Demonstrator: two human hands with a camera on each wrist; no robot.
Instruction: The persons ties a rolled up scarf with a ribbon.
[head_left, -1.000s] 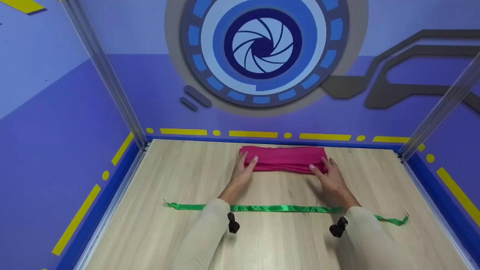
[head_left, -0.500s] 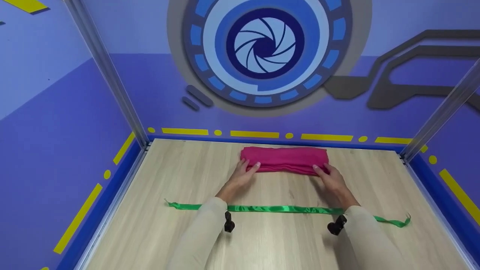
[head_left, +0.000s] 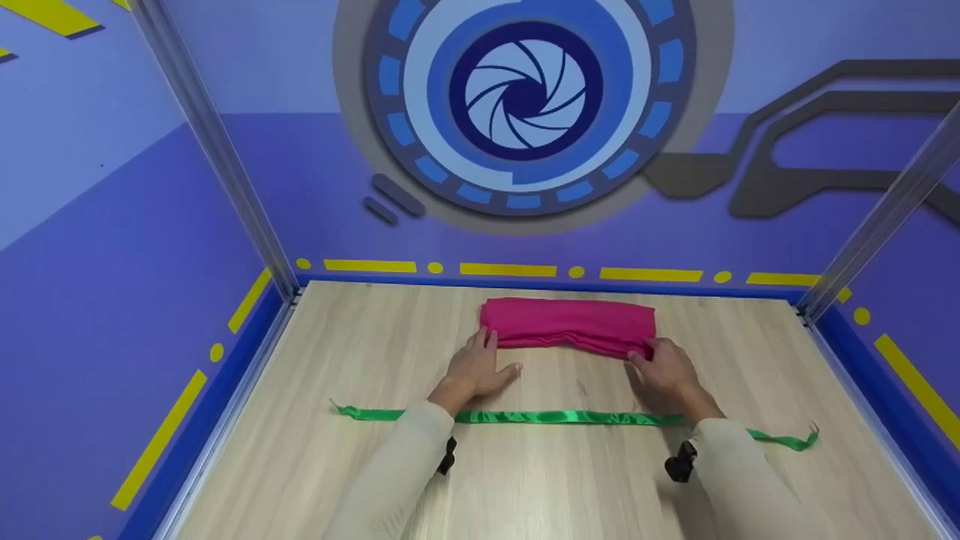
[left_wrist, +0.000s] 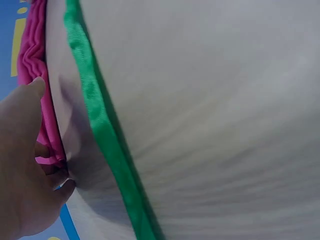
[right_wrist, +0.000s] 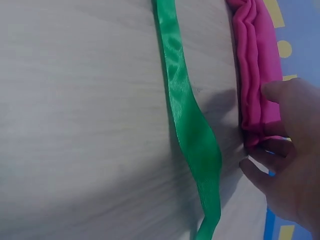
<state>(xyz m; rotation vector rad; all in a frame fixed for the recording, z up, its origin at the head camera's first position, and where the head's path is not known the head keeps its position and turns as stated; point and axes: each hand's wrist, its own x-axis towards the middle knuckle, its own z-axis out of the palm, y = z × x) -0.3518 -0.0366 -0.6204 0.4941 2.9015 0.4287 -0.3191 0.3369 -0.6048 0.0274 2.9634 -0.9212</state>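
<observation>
A folded pink cloth [head_left: 566, 321] lies at the back of the wooden tabletop, its layered, slightly wavy front edge toward me. My left hand [head_left: 474, 366] is at its front left corner, fingertips touching the cloth and thumb spread out over the wood. On the other side my right hand [head_left: 669, 369] pinches the front right corner, thumb at the front edge; in the right wrist view its other fingers [right_wrist: 272, 155] are around the cloth's end. A shiny green ribbon [head_left: 540, 417] stretches across the table beneath both forearms, partly covered by the sleeves.
Blue-purple printed panels [head_left: 465, 240] stand behind and at both sides of the table [head_left: 570, 487]. Metal posts [head_left: 225, 172] rise at its back corners. Each wrist carries a small black camera [head_left: 680, 461].
My left thumb has come off the cloth and spread to the right, and that hand has drawn slightly nearer. The cloth's front edge has shifted a little toward me. The ribbon stays put.
</observation>
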